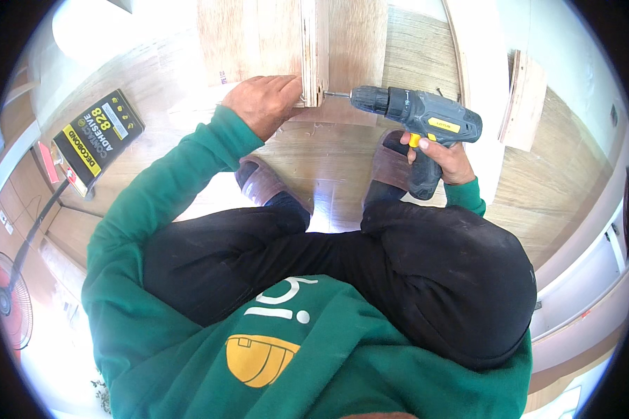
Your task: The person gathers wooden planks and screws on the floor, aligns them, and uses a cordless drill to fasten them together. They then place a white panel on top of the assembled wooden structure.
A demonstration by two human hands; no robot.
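Observation:
My right hand [447, 159] is wrapped round the handle of a black and grey cordless drill [426, 112] with a yellow label and trigger. The drill lies level, and its thin bit points left. The bit's tip meets the side of an upright plywood board [314, 56] near its close end. On the board's other side my left hand [264, 103] is closed at that end, its fingertips hidden against the wood. Flat wooden panels [251, 42] lie on both sides of the upright board.
A black and yellow adhesive can [98, 140] stands on the floor at left. Farther left is a pedestal fan [8, 300]. More wood strips [525, 101] lie at the right. My slippered feet [265, 180] are just below the boards, under my bent knees.

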